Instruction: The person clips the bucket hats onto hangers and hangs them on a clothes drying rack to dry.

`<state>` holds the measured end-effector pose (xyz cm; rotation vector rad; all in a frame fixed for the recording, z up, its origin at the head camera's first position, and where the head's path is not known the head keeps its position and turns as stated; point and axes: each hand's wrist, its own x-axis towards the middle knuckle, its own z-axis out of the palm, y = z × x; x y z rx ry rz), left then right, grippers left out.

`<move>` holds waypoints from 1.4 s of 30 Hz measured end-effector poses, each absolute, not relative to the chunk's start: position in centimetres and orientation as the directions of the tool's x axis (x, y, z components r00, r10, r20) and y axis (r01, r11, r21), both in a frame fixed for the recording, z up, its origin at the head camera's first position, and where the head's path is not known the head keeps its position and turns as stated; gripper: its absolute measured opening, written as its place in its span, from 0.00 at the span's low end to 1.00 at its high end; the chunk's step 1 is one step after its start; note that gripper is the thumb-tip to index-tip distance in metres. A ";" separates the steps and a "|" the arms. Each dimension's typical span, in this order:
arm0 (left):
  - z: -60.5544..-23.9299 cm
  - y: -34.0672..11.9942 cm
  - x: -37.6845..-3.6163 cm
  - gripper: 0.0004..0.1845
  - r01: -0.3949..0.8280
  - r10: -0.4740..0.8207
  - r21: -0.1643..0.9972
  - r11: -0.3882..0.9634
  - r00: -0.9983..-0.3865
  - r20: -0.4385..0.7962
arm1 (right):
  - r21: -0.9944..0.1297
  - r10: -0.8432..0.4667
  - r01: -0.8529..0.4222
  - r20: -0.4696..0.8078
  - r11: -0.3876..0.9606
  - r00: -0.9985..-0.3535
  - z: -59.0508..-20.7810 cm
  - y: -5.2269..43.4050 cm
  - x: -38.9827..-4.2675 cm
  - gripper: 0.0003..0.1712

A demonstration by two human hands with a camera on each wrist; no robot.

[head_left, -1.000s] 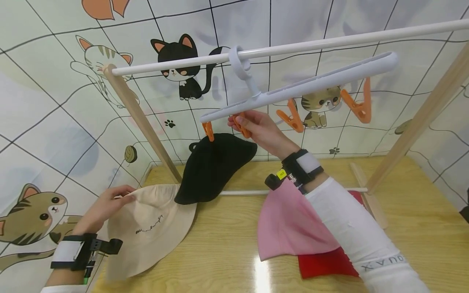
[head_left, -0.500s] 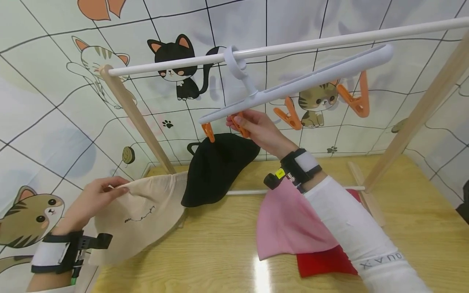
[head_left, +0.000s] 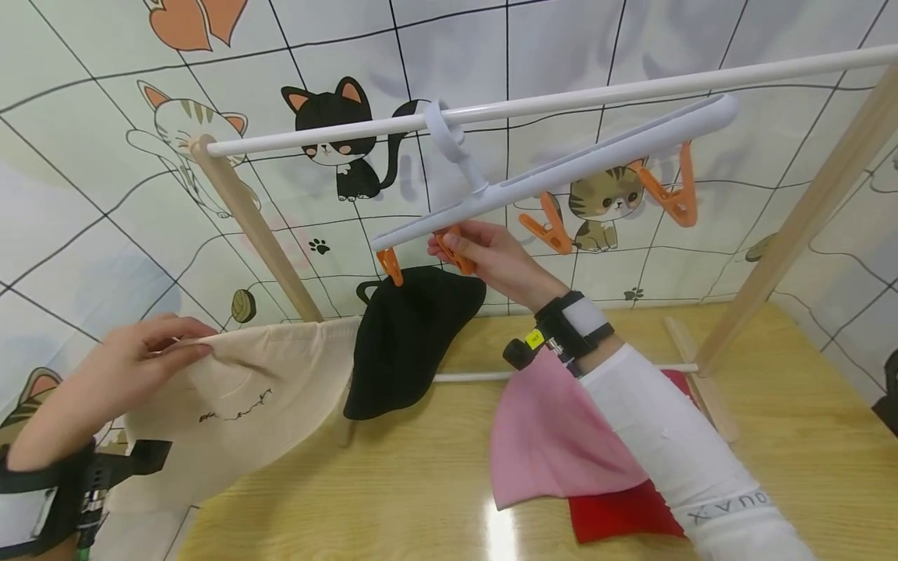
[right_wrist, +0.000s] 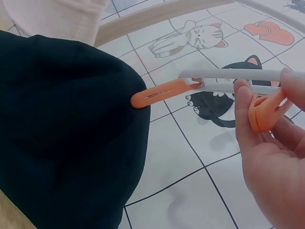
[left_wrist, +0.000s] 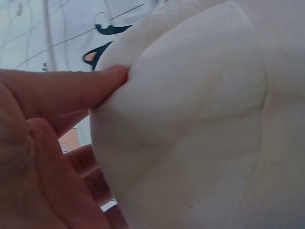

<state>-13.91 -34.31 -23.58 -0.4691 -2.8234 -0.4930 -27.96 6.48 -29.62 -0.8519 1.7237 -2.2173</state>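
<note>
One bare left hand (head_left: 133, 370), at the left of the head view, pinches the edge of a cream cloth hat with dark script (head_left: 245, 409) between thumb and curled fingers. The cream hat spreads across the lower left of the frame, its right edge meeting a black cloth hat (head_left: 414, 343) near the centre. The right hand (head_left: 501, 261), also near the centre, pinches an orange plastic clip (head_left: 461, 259) between thumb and fingers, nearly closed; whether that clip's bite is parted, I cannot tell. This clip is on a pale grey plastic hanger (head_left: 561, 175) hooked over a white round rod (head_left: 596, 97). At the hanger's left end, another orange clip (head_left: 390, 267) grips the black hat's edge. Two more orange clips (head_left: 684, 206) dangle from the hanger's right half. At the lower right, pink cloth (head_left: 554, 436) overlaps red cloth (head_left: 624, 514) on a wood-grain tabletop (head_left: 393, 483).
</note>
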 end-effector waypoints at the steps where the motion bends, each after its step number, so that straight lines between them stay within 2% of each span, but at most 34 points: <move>1: -23.3 -34.3 -13.8 0.07 0.354 0.272 0.273 0.895 -0.916 0.295 | -0.939 -0.491 -0.186 0.313 -0.290 -0.813 -29.6 6.5 -27.9 0.20; 8: -21.5 -33.7 -12.7 0.06 0.307 0.226 0.265 0.914 -0.929 0.294 | -0.940 -0.484 -0.197 0.315 -0.280 -0.816 -29.5 6.9 -27.9 0.20; 13: -21.5 -33.2 -12.6 0.08 0.342 0.250 0.294 0.892 -0.917 0.310 | -0.936 -0.488 -0.182 0.315 -0.302 -0.814 -29.5 6.9 -28.1 0.19; 19: -22.5 -32.0 -13.4 0.12 0.449 0.355 0.210 0.869 -0.860 0.367 | -0.938 -0.495 -0.186 0.316 -0.294 -0.810 -29.6 6.9 -28.4 0.19; 23: -23.5 -30.8 -14.0 0.14 0.515 0.399 0.199 0.834 -0.811 0.428 | -0.931 -0.508 -0.175 0.325 -0.321 -0.797 -29.6 6.9 -28.6 0.18; 28: -24.9 -28.8 -14.6 0.11 0.513 0.368 0.262 0.817 -0.815 0.448 | -0.921 -0.527 -0.145 0.330 -0.361 -0.783 -29.6 6.8 -28.4 0.18; 34: -26.0 -26.3 -15.4 0.07 0.513 0.327 0.343 0.787 -0.818 0.474 | -0.926 -0.521 -0.151 0.323 -0.345 -0.790 -29.7 6.7 -28.3 0.19; 42: -27.1 -24.2 -16.2 0.06 0.502 0.282 0.388 0.773 -0.820 0.499 | -0.953 -0.465 -0.241 0.301 -0.186 -0.832 -29.9 6.4 -28.1 0.21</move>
